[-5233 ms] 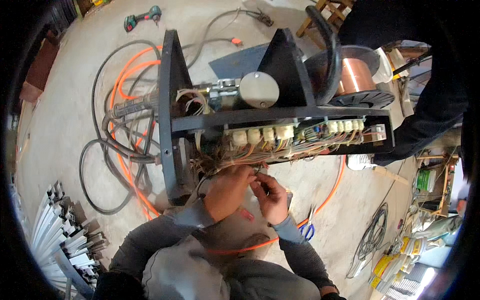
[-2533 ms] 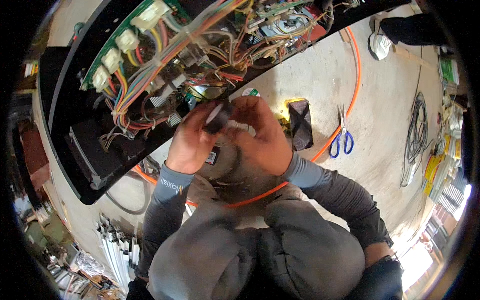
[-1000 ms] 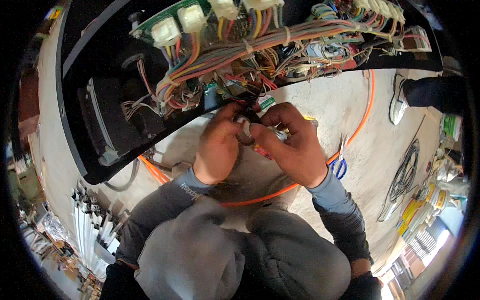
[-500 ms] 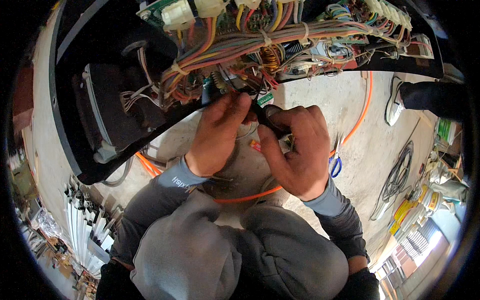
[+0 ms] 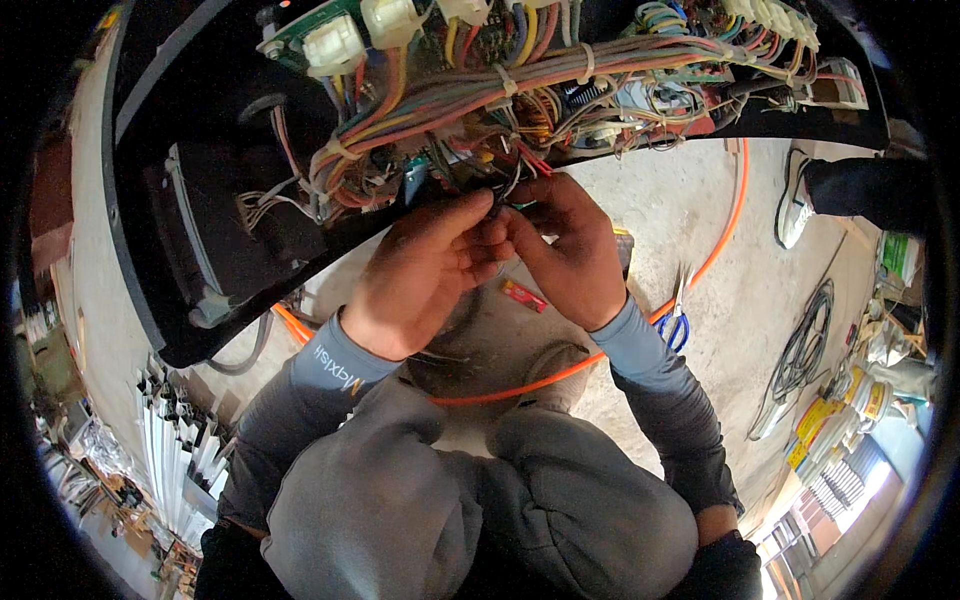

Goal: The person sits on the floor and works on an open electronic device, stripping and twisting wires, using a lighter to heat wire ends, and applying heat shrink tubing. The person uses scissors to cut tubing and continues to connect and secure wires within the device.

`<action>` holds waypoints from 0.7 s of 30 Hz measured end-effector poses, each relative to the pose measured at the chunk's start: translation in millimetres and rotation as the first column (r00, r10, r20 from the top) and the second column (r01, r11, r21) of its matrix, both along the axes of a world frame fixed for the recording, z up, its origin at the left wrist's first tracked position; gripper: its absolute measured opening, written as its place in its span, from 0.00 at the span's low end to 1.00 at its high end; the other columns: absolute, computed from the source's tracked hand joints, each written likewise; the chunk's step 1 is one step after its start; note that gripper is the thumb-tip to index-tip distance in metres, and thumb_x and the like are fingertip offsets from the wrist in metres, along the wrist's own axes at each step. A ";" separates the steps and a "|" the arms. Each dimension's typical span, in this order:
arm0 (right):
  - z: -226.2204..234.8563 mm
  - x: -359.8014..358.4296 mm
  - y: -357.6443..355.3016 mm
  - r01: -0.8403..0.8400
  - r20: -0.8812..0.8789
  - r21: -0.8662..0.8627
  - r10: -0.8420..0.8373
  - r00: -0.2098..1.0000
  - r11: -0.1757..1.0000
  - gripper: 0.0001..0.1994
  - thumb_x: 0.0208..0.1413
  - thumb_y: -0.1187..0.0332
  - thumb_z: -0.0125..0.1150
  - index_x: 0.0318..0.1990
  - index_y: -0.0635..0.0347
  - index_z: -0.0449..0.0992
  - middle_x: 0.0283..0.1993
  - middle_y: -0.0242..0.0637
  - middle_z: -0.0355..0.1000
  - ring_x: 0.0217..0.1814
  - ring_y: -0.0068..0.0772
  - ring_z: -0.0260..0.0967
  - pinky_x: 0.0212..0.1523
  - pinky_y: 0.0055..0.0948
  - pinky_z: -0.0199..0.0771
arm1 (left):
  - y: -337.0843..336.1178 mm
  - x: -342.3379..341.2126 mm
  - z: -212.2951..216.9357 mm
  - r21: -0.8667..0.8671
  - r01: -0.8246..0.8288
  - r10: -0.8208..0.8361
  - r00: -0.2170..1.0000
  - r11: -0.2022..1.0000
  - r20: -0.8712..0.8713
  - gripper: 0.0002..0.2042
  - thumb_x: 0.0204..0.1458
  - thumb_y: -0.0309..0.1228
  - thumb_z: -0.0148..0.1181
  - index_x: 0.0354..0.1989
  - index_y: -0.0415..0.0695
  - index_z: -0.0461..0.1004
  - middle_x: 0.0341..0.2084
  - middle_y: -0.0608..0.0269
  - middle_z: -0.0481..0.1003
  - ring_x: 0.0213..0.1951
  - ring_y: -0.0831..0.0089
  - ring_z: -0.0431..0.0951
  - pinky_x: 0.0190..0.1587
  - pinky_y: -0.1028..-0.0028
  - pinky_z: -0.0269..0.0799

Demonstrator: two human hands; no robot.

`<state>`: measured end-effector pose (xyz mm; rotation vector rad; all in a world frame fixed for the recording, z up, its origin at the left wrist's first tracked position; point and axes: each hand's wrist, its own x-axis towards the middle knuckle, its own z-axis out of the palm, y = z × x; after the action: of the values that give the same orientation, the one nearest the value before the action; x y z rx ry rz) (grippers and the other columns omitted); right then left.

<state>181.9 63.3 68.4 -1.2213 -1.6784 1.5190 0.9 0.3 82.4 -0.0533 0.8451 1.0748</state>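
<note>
Close together below the wiring, my left hand (image 5: 415, 275) and my right hand (image 5: 572, 250) meet at their fingertips. Both are closed in a pinch. A thin dark wire (image 5: 498, 198) is between the left thumb and fingers, and its far end is lost among the other wires. What the right fingertips hold is hidden behind the fingers. Red wires (image 5: 533, 160) hang just above them. Bundled coloured wires (image 5: 440, 95) with cable ties run across an open black housing (image 5: 130, 270). White connectors (image 5: 335, 45) sit on a green circuit board at its upper edge.
On the concrete floor lie an orange hose (image 5: 722, 240), blue-handled scissors (image 5: 674, 325), a small red packet (image 5: 524, 296) and a coiled dark cable (image 5: 800, 345). Another person's shoe (image 5: 793, 215) stands at right. White metal profiles (image 5: 175, 450) are stacked at left.
My right hand has moved up and left to meet my left fingertips. The black roll of tape it held is out of sight. The housing with its wiring has shifted slightly in view.
</note>
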 end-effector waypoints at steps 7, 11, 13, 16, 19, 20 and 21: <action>66.9 -2.4 22.3 -0.352 0.375 0.590 0.140 0.917 0.727 0.15 0.52 0.85 0.61 0.47 0.61 0.79 0.44 0.47 0.76 0.40 0.50 0.79 0.41 0.36 0.80 | -0.9 2.3 1.0 -0.005 -0.023 0.023 0.999 1.000 0.023 0.11 0.67 0.37 0.59 0.54 0.50 0.77 0.44 0.68 0.81 0.43 0.76 0.80 0.47 0.72 0.75; 63.8 -11.8 45.3 -0.646 0.618 0.450 0.307 0.724 0.617 0.12 0.55 0.78 0.61 0.47 0.58 0.80 0.47 0.47 0.78 0.41 0.55 0.79 0.38 0.43 0.80 | -0.5 14.9 -8.2 0.040 -0.099 0.100 0.995 0.994 -0.019 0.10 0.66 0.36 0.60 0.51 0.48 0.78 0.44 0.67 0.82 0.43 0.75 0.81 0.47 0.73 0.73; 59.2 -19.9 60.9 -0.696 0.602 0.401 0.401 0.690 0.596 0.11 0.55 0.76 0.62 0.45 0.57 0.80 0.40 0.47 0.79 0.41 0.56 0.78 0.38 0.46 0.79 | -4.5 20.5 -10.3 0.025 -0.134 0.136 0.987 0.991 -0.088 0.10 0.65 0.37 0.60 0.49 0.46 0.79 0.43 0.67 0.82 0.43 0.74 0.81 0.48 0.73 0.72; 65.6 -36.4 82.6 -0.752 0.571 0.365 0.506 0.647 0.549 0.07 0.54 0.74 0.63 0.40 0.58 0.81 0.32 0.47 0.78 0.39 0.55 0.78 0.37 0.46 0.77 | -7.9 29.5 -13.9 0.069 -0.146 0.157 0.968 0.987 -0.195 0.12 0.65 0.39 0.61 0.49 0.44 0.79 0.44 0.66 0.82 0.45 0.75 0.82 0.49 0.73 0.72; 64.6 -47.5 86.6 -0.837 0.711 0.370 0.457 0.534 0.403 0.06 0.52 0.72 0.63 0.38 0.58 0.81 0.33 0.47 0.78 0.39 0.56 0.77 0.39 0.46 0.76 | -10.7 40.8 -13.1 0.121 -0.139 0.167 0.949 0.983 -0.265 0.15 0.65 0.41 0.61 0.49 0.42 0.80 0.44 0.66 0.82 0.47 0.75 0.82 0.51 0.73 0.72; 60.9 -50.7 85.0 -0.867 0.797 0.342 0.377 0.472 0.363 0.10 0.49 0.71 0.62 0.39 0.59 0.81 0.32 0.48 0.77 0.40 0.55 0.77 0.41 0.47 0.77 | -13.5 44.0 -14.2 0.126 -0.132 0.163 0.947 0.983 -0.277 0.15 0.65 0.41 0.60 0.50 0.42 0.80 0.44 0.66 0.82 0.48 0.75 0.81 0.51 0.72 0.72; 62.6 -54.2 83.5 -0.858 0.800 0.381 0.342 0.493 0.344 0.11 0.49 0.71 0.62 0.40 0.59 0.81 0.32 0.48 0.77 0.40 0.55 0.77 0.41 0.47 0.77 | -15.4 46.9 -15.9 0.129 -0.126 0.159 0.946 0.984 -0.284 0.16 0.66 0.41 0.60 0.50 0.41 0.80 0.44 0.66 0.82 0.48 0.75 0.81 0.51 0.72 0.72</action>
<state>127.7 146.8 131.1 -0.5021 -3.1056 0.4443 47.8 -15.0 66.6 0.1430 1.0593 1.2843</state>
